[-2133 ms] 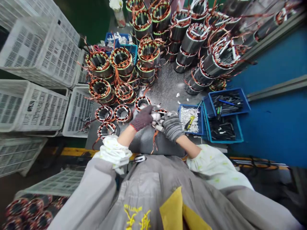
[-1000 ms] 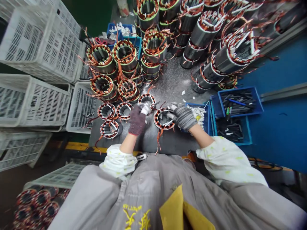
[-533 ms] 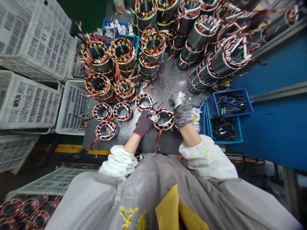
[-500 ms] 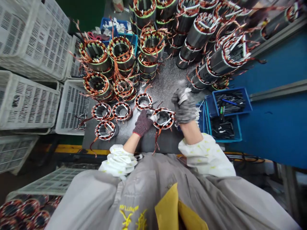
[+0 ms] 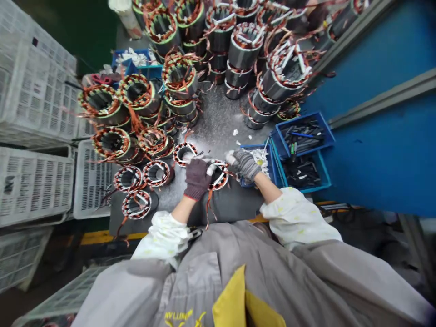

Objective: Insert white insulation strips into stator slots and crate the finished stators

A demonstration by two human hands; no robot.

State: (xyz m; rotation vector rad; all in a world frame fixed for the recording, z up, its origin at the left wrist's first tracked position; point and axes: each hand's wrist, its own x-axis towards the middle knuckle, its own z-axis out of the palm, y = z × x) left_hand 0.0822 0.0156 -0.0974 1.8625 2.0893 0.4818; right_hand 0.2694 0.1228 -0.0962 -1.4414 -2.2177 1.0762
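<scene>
A: ok so where's the part being worked on?

B: The copper-wound ring (image 5: 223, 178) sits close to the front edge of the dark bench (image 5: 218, 111), a bit right of its middle, with orange leads (image 5: 210, 206) trailing to that edge.

A: And the hands?

B: Left hand (image 5: 198, 179), maroon glove, back up, comes over the ring's left side with the fingers curled. They overlap the rim, but can't tell if they're gripping it. Right hand (image 5: 243, 164), striped grey glove, is angled inward by the ring's far right side, fingers bent. No idea if it's pinching anything, too blurry. Both elbows are out wide.

A: Around that?

B: Blue tray (image 5: 271, 165) of white bits just beside the right hand, near the right edge. More small wound rings (image 5: 136, 204) toward the front left corner, taller wound stacks (image 5: 245, 47) along the back.

A: Any writing?

B: Yellow lettering (image 5: 179, 314) on the grey workwear (image 5: 218, 254), cut off and not really readable. A dark mark (image 5: 9, 185) on a white crate (image 5: 37, 186) too, can't make it out.
</scene>
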